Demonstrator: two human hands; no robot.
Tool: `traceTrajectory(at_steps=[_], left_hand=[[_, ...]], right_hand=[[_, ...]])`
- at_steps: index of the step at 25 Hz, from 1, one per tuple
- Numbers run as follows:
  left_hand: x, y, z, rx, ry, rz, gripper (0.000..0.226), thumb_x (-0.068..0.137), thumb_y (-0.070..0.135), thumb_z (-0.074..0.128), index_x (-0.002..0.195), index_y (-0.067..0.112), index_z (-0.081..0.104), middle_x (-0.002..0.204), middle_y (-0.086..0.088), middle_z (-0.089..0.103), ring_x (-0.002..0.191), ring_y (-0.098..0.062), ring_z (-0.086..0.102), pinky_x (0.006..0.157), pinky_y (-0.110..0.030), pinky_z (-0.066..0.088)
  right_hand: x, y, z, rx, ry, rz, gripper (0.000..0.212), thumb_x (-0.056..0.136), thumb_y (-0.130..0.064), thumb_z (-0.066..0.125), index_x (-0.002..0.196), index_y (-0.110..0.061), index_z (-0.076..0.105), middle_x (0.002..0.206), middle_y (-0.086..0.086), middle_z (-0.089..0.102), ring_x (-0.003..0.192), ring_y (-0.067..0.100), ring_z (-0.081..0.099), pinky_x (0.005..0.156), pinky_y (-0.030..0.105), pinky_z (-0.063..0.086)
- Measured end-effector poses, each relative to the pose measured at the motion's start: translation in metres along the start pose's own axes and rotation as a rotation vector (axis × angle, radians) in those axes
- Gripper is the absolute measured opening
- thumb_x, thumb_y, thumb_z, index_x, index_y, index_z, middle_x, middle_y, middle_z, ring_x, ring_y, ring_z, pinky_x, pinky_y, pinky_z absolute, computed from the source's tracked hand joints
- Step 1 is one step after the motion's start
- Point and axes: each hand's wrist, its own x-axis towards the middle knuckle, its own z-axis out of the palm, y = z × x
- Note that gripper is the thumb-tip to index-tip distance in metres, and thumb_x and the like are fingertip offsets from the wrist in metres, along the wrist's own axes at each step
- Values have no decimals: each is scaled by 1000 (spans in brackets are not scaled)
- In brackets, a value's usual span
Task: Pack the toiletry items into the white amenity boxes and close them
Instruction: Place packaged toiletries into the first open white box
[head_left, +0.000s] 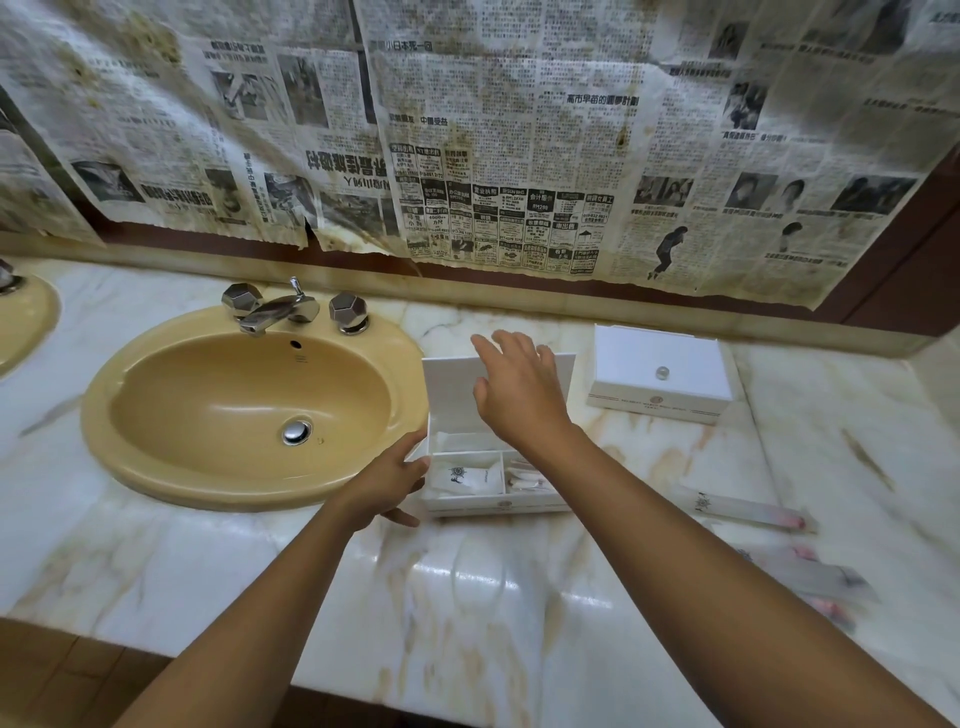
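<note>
A tan sink with a chrome faucet is sitting to the left of both hands, set into the marble counter. The left hand is resting against the left wall of the open amenity box, its fingers held loosely together along that wall and the thumb lying low near the front corner; it is steadying the box rather than pinching it. Just right of those fingers, the box compartments are holding a white sachet with a dark emblem and, beside it, what appear to be thin wrapped sticks, though blur is limiting certainty. The right hand is hovering above the rear of the box, fingers spread and holding nothing, in front of the raised lid, which is standing upright. Well to the right of that hand, a second amenity box is sitting closed, a small round knob on its top. Nearer the viewer on that side, two long wrapped packets are lying loose on the counter, outside either box. Stained newspaper is covering the wall behind.
</note>
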Motion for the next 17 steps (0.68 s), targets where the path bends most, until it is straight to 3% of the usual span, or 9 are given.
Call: traceTrajectory(at_steps=[2, 5, 9, 12, 17], left_hand=[[0, -2, -1, -20, -3, -1, 48, 103, 33, 43, 148, 46, 29, 139, 3, 48, 121, -18, 53, 70, -42, 63], [2, -8, -2, -55, -6, -6, 45, 101, 39, 46, 144, 49, 35, 137, 4, 54, 121, -15, 57, 68, -39, 62], [1, -11, 0, -86, 4, -6, 41, 100, 44, 46, 141, 46, 41, 136, 3, 57, 120, -15, 57, 67, -37, 62], [0, -11, 1, -148, 25, -19, 37, 103, 41, 40, 139, 38, 47, 133, -4, 57, 121, -19, 56, 73, -43, 62], [-7, -6, 3, -187, 28, -32, 44, 101, 54, 33, 139, 39, 49, 129, -5, 60, 122, -22, 54, 71, -40, 61]], right_hand=[[0, 1, 5, -48, -46, 4, 38, 92, -13, 46, 130, -15, 50, 125, 5, 55, 121, 26, 43, 107, 44, 22], [-11, 3, 11, -43, 51, -19, 26, 89, -5, 49, 106, -15, 66, 104, 3, 61, 101, 26, 53, 100, 41, 28], [-38, 6, 20, -9, 48, -60, 19, 80, 0, 62, 83, -15, 72, 87, 1, 60, 80, 25, 56, 75, 37, 41], [-65, 6, 35, 45, 104, -67, 18, 62, 5, 74, 67, -13, 70, 75, 2, 56, 65, 25, 53, 58, 30, 41], [-96, 8, 60, 57, 16, -56, 23, 56, 11, 72, 61, -10, 62, 84, 7, 55, 68, 26, 51, 56, 29, 41]])
